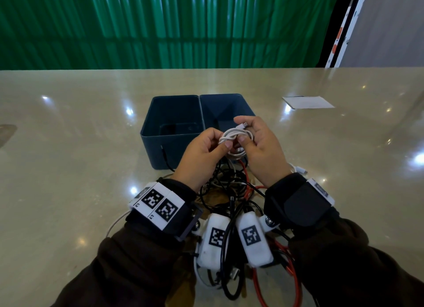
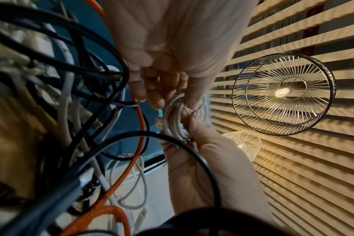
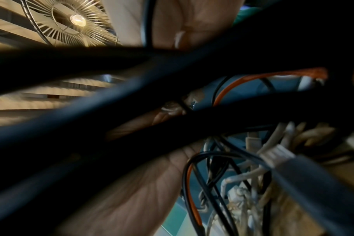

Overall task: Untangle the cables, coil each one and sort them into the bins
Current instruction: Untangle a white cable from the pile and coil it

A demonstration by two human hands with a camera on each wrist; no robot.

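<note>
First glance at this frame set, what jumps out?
Both hands, left hand and right hand, pinch a small white cable coil held up in front of two blue bins. Below the wrists, a tangle of black, white and orange cables lies on the glossy table. Behind it hangs a green curtain.

2 bins [image 1: 174,116] side by side | cable tangle [image 1: 229,192] in front | paper [image 1: 307,102] right
</note>
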